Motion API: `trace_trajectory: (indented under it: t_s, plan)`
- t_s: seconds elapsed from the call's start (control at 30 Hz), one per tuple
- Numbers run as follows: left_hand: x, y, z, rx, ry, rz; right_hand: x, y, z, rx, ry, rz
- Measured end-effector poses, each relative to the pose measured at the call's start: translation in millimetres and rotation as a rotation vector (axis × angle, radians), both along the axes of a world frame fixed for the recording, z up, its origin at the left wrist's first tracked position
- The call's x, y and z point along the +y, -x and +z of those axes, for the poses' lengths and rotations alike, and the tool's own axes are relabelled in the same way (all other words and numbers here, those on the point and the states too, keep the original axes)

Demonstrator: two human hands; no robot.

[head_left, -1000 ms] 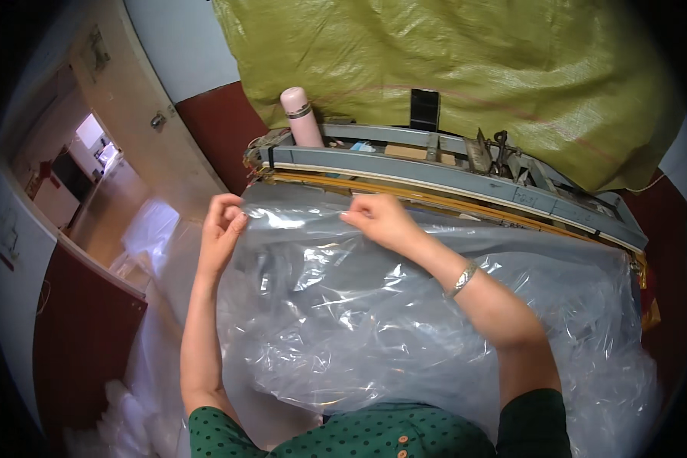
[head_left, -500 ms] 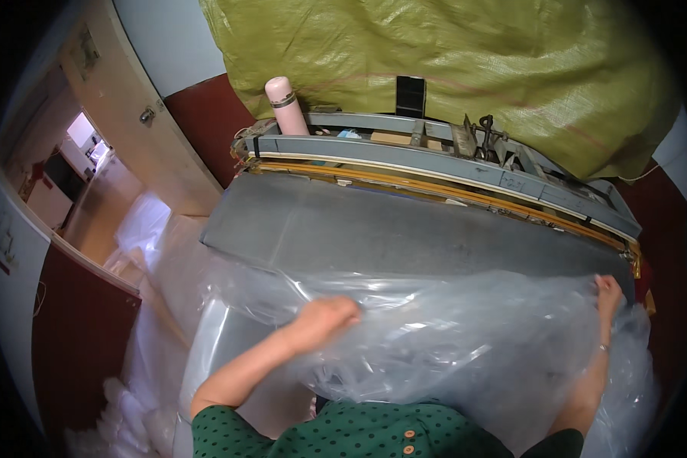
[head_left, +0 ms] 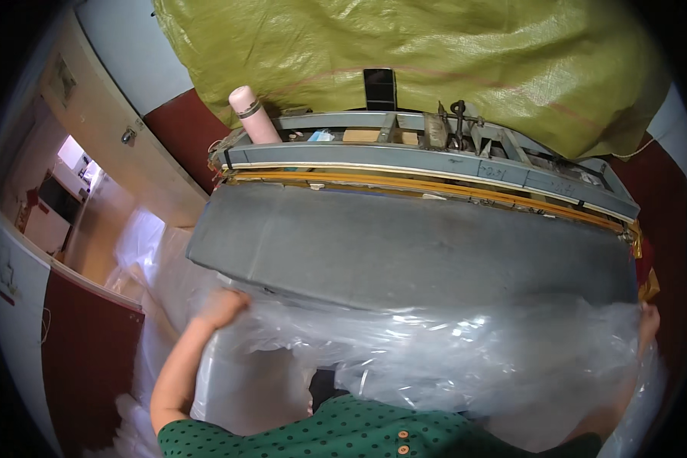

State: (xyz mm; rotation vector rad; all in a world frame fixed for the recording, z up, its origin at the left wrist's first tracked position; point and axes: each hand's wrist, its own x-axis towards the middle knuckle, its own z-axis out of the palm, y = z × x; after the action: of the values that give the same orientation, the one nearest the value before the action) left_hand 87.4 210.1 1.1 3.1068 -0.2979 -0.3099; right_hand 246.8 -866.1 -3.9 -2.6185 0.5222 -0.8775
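A crumpled clear plastic sheet (head_left: 466, 343) stretches across in front of me, over the near edge of a grey covered work surface (head_left: 404, 244). My left hand (head_left: 227, 307), slightly blurred, is closed on the sheet's left part, near the front left corner of that surface. Far to the right, my right hand (head_left: 649, 324) pinches the sheet's other end by the right edge of the surface. Between the two hands the film hangs in shiny folds toward my body.
Behind the work surface runs a grey metal frame (head_left: 420, 156) with orange-yellow bars (head_left: 404, 185) along it. A pink bottle (head_left: 253, 116) leans at its left, and a dark phone-like rectangle (head_left: 379, 89) rests against a yellow-green tarp (head_left: 466, 46). More plastic film lies at left, near an open door (head_left: 107, 114).
My left hand has moved left and slightly nearer, spreading the film wider. My right hand has shifted right and down. The film's far edge has come nearer, baring more grey surface.
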Motion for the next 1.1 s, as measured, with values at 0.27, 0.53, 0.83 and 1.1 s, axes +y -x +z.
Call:
trace_trajectory:
  t_s: [0.27, 0.53, 0.83, 1.1]
  plan:
    - [139, -84, 183, -1.289, -0.101, 0.566, 146, -118, -10, 0.015, -0.081, 0.210]
    - [99, -146, 22, -0.883, 0.284, 0.583, 111, -68, 5, 0.162, -0.055, -0.348]
    - [78, -158, 5, -0.357, 0.036, 0.656, 69, -28, -8, 0.198, 0.160, -0.514]
    - [-277, -147, 100, 0.001, 0.876, -0.283, 99, -35, -5, 0.168, 0.169, -0.540]
